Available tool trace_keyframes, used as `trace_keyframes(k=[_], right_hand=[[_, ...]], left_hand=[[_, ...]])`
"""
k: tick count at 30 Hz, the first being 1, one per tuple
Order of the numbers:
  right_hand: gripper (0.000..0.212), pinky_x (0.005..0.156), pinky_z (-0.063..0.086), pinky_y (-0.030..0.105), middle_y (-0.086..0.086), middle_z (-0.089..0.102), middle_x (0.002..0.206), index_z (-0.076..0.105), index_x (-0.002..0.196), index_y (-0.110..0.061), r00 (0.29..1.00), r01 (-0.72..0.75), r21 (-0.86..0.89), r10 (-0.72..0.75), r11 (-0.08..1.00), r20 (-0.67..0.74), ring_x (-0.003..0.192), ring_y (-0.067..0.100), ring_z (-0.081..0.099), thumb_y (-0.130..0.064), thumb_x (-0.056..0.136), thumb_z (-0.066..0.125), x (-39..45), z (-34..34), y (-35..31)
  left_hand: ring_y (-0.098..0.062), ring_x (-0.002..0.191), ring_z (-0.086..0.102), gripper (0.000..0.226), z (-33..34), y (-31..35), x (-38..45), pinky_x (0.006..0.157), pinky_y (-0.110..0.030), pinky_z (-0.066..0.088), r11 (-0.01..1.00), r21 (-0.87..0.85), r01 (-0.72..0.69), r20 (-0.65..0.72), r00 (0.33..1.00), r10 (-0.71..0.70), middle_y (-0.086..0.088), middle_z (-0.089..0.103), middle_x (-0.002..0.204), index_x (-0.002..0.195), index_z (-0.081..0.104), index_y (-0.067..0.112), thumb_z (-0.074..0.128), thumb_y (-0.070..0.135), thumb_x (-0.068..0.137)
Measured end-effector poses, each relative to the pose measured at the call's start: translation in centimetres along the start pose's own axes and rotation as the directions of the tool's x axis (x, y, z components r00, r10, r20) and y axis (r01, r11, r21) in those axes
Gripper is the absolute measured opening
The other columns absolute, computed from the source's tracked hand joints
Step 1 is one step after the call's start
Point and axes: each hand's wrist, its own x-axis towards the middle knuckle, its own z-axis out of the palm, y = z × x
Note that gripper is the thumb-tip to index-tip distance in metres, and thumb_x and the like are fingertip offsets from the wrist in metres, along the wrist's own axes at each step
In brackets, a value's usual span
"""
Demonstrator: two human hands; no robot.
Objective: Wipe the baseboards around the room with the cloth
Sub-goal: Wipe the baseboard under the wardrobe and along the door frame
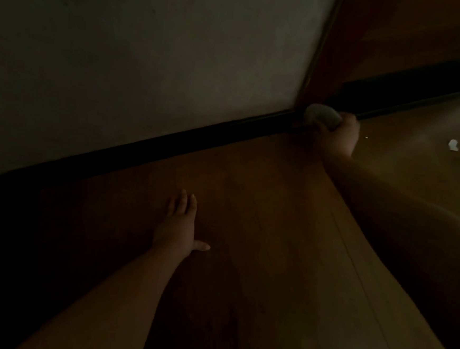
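My right hand [339,134] has its fingers curled round the cloth [322,117], pressed on the dark baseboard [171,142] right at the room corner. My left hand [179,222] lies flat, fingers straight, on the floor [275,219], holding nothing. It's v. dark, so I might miss dusty bits, or the cloth could slip out.
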Motion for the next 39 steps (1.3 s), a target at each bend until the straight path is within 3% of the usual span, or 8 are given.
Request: trace_keyframes(k=[2,6,11,16,20,26,33,39], right_hand=[[0.06,0.088,0.04,0.024,0.008,0.051,0.136,0.047,0.136,-0.011,0.993,-0.095,0.064,0.1,0.993,-0.068,0.121,0.022,0.054,-0.034,0.086,0.072,-0.1,-1.0,0.7],[0.046,0.077,0.045,0.027,0.006,0.057,0.117,0.051,0.113,-0.019,1.0,-0.03,0.066,0.03,0.997,-0.005,0.104,0.02,0.059,-0.044,0.082,0.074,-5.8,-1.7,2.3],[0.057,0.077,0.039,0.002,-0.014,0.039,0.12,0.047,0.137,-0.025,0.96,0.168,0.077,-0.181,0.983,0.215,0.099,-0.013,0.045,-0.039,0.088,0.071,-18.4,-1.7,5.2],[0.061,0.095,0.042,0.03,-0.006,0.036,0.134,0.041,0.144,-0.025,0.918,0.219,0.054,-0.224,0.974,0.326,0.12,0.01,0.041,-0.035,0.091,0.067,-28.2,-2.3,8.6],[0.064,0.1,0.044,0.039,0.003,0.037,0.143,0.039,0.147,-0.019,0.843,0.338,0.014,-0.309,0.941,0.441,0.128,0.017,0.042,-0.039,0.091,0.063,-32.1,-2.9,10.7],[0.068,0.107,0.036,0.03,0.004,0.04,0.147,0.035,0.149,-0.019,0.822,0.438,-0.053,-0.376,0.897,0.428,0.134,0.018,0.041,-0.045,0.091,0.062,-32.1,-2.2,10.9],[0.078,0.111,0.034,0.039,0.007,0.031,0.153,0.019,0.156,-0.022,0.782,0.491,-0.123,-0.374,0.863,0.499,0.139,0.023,0.036,-0.039,0.093,0.062,-32.1,-1.8,11.4],[0.079,0.109,0.041,0.051,0.02,0.04,0.148,0.025,0.151,-0.013,0.807,0.48,-0.222,-0.328,0.849,0.491,0.135,0.037,0.042,-0.028,0.089,0.072,-32.2,-1.7,10.7]], left_hand=[[-0.028,0.149,-0.021,0.128,-0.1,-0.1,-0.1,0.12,-0.048,0.021,1.0,-0.001,-0.005,0.005,1.0,0.005,-0.003,-0.031,0.16,0.155,-0.018,0.021,0.075,0.057,0.075],[-0.029,0.149,-0.021,0.128,-0.4,0.0,-0.5,0.12,-0.049,0.018,1.0,0.01,-0.013,0.011,1.0,0.013,-0.004,-0.03,0.16,0.155,-0.019,0.019,0.074,0.058,0.076],[-0.026,0.149,-0.022,0.128,0.1,-0.4,-0.4,0.118,-0.049,0.021,1.0,0.013,-0.021,0.016,1.0,0.021,-0.002,-0.032,0.16,0.154,-0.02,0.021,0.072,0.063,0.075],[-0.026,0.149,-0.024,0.113,1.2,-0.6,-0.9,0.121,-0.052,0.015,0.998,0.032,-0.063,0.002,0.998,0.063,-0.002,-0.036,0.157,0.153,-0.022,0.022,0.058,0.065,0.086],[-0.022,0.151,-0.014,0.092,5.5,-2.0,-4.8,0.121,-0.048,0.013,0.951,0.151,-0.271,-0.17,0.94,0.295,-0.001,-0.029,0.161,0.153,-0.021,0.024,0.033,0.067,0.094],[-0.021,0.149,-0.02,0.107,9.4,-4.7,-7.9,0.121,-0.046,-0.001,0.879,0.239,-0.414,-0.051,0.898,0.437,0.0,-0.032,0.16,0.151,-0.028,0.026,0.013,0.09,0.076],[-0.024,0.151,-0.015,0.113,8.6,-4.0,-8.2,0.121,-0.05,0.003,0.889,0.223,-0.401,0.011,0.913,0.409,-0.002,-0.029,0.16,0.151,-0.024,0.026,0.037,0.085,0.078],[-0.019,0.151,-0.014,0.098,3.3,-3.4,-7.5,0.121,-0.052,0.011,0.878,0.223,-0.424,0.284,0.89,0.357,0.006,-0.024,0.162,0.156,-0.01,0.031,0.053,0.064,0.089]])
